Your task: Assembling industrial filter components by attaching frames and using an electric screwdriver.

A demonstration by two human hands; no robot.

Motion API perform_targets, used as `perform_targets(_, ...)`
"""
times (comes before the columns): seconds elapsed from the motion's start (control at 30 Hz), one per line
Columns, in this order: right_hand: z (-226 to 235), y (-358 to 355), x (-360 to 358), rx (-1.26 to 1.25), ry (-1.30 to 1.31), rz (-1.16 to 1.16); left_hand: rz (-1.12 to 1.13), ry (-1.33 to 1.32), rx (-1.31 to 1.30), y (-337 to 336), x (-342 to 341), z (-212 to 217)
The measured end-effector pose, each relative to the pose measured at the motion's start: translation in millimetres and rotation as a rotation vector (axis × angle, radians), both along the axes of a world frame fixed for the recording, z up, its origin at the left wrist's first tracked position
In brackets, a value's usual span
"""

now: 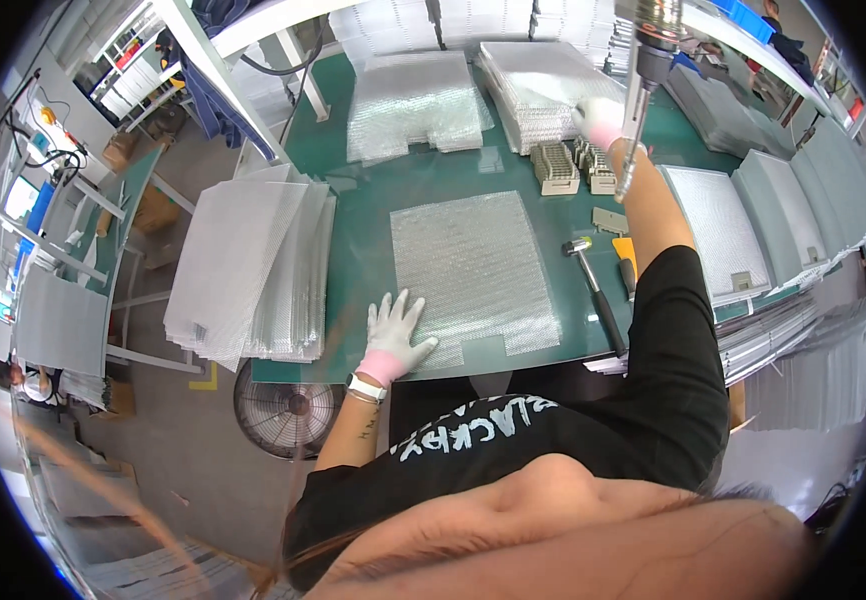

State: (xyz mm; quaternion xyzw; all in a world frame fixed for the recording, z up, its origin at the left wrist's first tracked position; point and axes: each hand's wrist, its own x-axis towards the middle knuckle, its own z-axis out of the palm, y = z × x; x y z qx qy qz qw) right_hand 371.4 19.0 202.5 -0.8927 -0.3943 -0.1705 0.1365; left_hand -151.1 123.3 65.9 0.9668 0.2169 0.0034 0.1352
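A sheet of bubble wrap lies flat on the green table. My left hand, in a white glove with a pink cuff, rests flat with spread fingers on the sheet's near left corner. My right hand, also gloved, reaches far across the table to a stack of clear ribbed sheets; whether its fingers grip a sheet is unclear. A hanging power screwdriver dangles just in front of that hand.
A hammer lies right of the bubble wrap. Small grey parts stand in rows behind it. A bubble wrap pile sits at the back. Mesh panel stacks lie left, more panels right. A floor fan stands below the table edge.
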Motion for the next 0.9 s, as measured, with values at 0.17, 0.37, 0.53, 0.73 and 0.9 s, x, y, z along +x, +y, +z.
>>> perform_targets(0.17,46,-31,-32,0.247,-0.332,-0.207,0.028,0.062,0.036,-4,17,24)
perform_targets(0.37,61,-66,-106,0.580,-0.853,0.213,0.005,0.122,0.182,-8,52,68)
perform_targets(0.53,8,-83,-275,0.093,-0.419,0.607,-0.040,-0.970,-0.696,-49,78,62)
perform_targets(0.73,-17,-120,-325,0.279,-0.112,0.783,0.266,-1.390,-0.954,-71,45,81)
perform_targets(0.9,-3,-149,-309,0.489,0.363,0.268,0.208,-1.341,-1.122,-69,4,71)
